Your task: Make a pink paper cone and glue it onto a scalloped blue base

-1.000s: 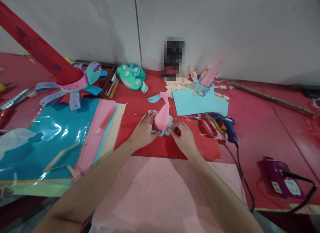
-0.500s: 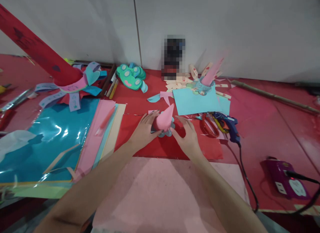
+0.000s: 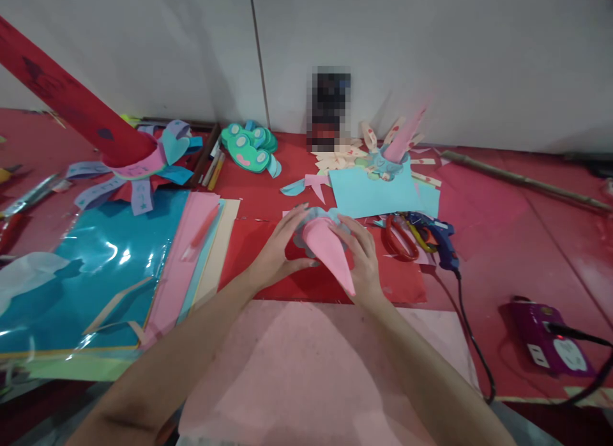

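A pink paper cone (image 3: 330,251) with a scalloped grey-blue base (image 3: 301,238) is between my hands over a red sheet (image 3: 393,283). The cone's tip points down toward me and to the right. On the base's left edge, my left hand (image 3: 278,251) grips it, thumb below and fingers above. My right hand (image 3: 361,254) is curled round the right side, its fingers on the base and its thumb hidden behind the cone. A similar pink cone (image 3: 405,139) stands on light-blue paper (image 3: 373,193) behind.
Right of my hands lie red-handled scissors (image 3: 401,238), a blue glue gun (image 3: 443,241) with its cord, and a purple power box (image 3: 548,340). Green paper cut-outs (image 3: 249,149) lie behind. At left are a tall red paper cone (image 3: 81,101) and a blue plastic-covered sheet (image 3: 124,254).
The cone has been tipped from upright, so its tip now points toward me, and the scalloped base has lifted. Both hands have shifted round its sides.
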`<act>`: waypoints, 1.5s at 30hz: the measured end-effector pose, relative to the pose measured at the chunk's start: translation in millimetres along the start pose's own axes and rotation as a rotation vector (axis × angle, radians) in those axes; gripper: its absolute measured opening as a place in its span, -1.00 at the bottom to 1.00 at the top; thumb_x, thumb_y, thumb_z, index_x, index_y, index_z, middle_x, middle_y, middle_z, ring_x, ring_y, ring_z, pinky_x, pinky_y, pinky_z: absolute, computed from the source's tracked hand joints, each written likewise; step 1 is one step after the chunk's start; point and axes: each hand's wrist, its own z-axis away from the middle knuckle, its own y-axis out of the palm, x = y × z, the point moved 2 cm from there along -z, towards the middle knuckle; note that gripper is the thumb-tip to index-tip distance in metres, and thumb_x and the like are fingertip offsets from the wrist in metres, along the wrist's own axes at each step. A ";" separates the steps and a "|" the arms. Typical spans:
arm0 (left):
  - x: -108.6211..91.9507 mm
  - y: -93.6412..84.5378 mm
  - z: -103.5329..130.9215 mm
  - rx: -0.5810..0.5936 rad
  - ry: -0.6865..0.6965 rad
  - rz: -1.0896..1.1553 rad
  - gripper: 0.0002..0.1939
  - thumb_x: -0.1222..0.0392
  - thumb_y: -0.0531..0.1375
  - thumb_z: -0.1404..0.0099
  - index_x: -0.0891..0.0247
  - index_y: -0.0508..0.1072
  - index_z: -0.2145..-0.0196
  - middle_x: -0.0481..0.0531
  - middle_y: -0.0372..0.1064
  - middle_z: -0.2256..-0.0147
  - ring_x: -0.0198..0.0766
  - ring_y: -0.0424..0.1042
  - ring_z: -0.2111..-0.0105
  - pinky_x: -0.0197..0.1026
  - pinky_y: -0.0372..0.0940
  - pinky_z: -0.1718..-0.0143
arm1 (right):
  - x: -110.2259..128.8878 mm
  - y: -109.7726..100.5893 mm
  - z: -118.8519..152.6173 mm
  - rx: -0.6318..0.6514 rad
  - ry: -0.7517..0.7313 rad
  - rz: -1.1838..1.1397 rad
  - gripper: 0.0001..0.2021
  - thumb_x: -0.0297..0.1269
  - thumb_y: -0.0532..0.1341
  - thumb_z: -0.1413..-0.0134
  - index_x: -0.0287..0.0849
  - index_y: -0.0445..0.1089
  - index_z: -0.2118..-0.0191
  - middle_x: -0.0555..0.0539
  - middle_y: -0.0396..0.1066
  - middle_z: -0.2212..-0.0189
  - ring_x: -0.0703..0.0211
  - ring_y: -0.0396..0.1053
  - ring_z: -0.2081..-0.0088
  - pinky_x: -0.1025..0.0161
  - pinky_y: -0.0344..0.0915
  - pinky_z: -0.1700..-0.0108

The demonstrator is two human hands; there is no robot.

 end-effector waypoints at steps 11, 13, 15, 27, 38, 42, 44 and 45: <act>14.1 -1.2 -4.6 -0.134 -0.465 0.490 -0.58 -0.19 0.18 -0.13 0.28 0.39 0.47 -0.06 0.33 0.50 -0.31 0.33 0.45 -0.27 0.28 0.40 | 5.1 -2.2 -2.4 0.019 -0.130 -0.119 -0.47 -0.20 0.21 -0.14 0.04 0.14 -0.23 -0.18 0.20 -0.19 -0.13 0.18 -0.21 -0.15 0.21 -0.17; 9.6 -2.5 -4.5 -0.143 -0.505 0.554 -0.61 -0.15 0.19 -0.12 0.28 0.37 0.48 -0.10 0.26 0.53 -0.36 0.26 0.50 -0.29 0.23 0.43 | 2.9 -2.4 -1.8 0.039 -0.062 -0.213 -0.45 -0.07 0.20 -0.14 0.02 0.13 -0.23 -0.19 0.19 -0.21 -0.12 0.14 -0.24 -0.14 0.18 -0.20; 5.7 -4.4 -4.3 -0.142 -0.535 0.558 -0.64 -0.12 0.19 -0.14 0.27 0.35 0.49 -0.12 0.20 0.55 -0.39 0.21 0.53 -0.32 0.18 0.48 | -1.3 -3.0 -1.4 0.009 0.083 -0.339 -0.50 -0.02 0.12 -0.20 -0.01 0.17 -0.21 -0.17 0.23 -0.20 -0.05 0.17 -0.22 -0.09 0.19 -0.19; 7.1 0.5 -5.6 -0.036 -0.522 0.483 -0.58 -0.19 0.20 -0.07 0.26 0.29 0.54 -0.14 0.15 0.59 -0.41 0.14 0.57 -0.34 0.10 0.54 | -9.4 1.6 -5.4 -0.002 0.659 -0.543 -0.76 -0.08 0.25 -0.03 -0.14 0.42 0.47 0.02 0.43 0.52 0.25 0.32 0.45 0.29 0.28 0.36; 9.4 2.2 -6.2 -0.087 -0.527 0.540 -0.57 -0.20 0.21 -0.06 0.25 0.26 0.54 -0.14 0.14 0.59 -0.41 0.18 0.58 -0.34 0.14 0.55 | -16.8 5.4 -1.7 -0.040 0.757 -0.607 -0.71 -0.02 0.27 0.00 -0.15 0.38 0.49 0.04 0.37 0.55 0.27 0.25 0.49 0.29 0.21 0.41; 6.5 1.7 -7.4 -0.076 -0.483 0.469 -0.62 -0.10 0.19 -0.10 0.23 0.19 0.58 -0.17 0.08 0.64 -0.43 0.11 0.62 -0.36 0.05 0.61 | -17.2 6.4 -1.9 -0.023 0.760 -0.619 -0.70 0.01 0.27 0.01 -0.15 0.40 0.47 0.03 0.37 0.55 0.28 0.24 0.50 0.30 0.20 0.43; 6.2 1.7 -6.9 -0.072 -0.481 0.460 -0.62 -0.08 0.19 -0.10 0.23 0.17 0.59 -0.19 0.05 0.66 -0.44 0.07 0.65 -0.37 0.02 0.63 | -17.0 6.9 -2.1 -0.008 0.757 -0.622 -0.70 0.02 0.27 0.02 -0.15 0.42 0.42 0.02 0.40 0.52 0.26 0.27 0.48 0.30 0.21 0.43; 6.0 1.8 -6.5 -0.059 -0.479 0.456 -0.63 -0.06 0.19 -0.11 0.23 0.16 0.59 -0.19 0.04 0.67 -0.45 0.05 0.65 -0.38 0.00 0.64 | -16.6 7.1 -2.2 0.003 0.760 -0.626 -0.69 0.03 0.27 0.03 -0.15 0.43 0.40 0.01 0.41 0.51 0.26 0.28 0.47 0.30 0.22 0.43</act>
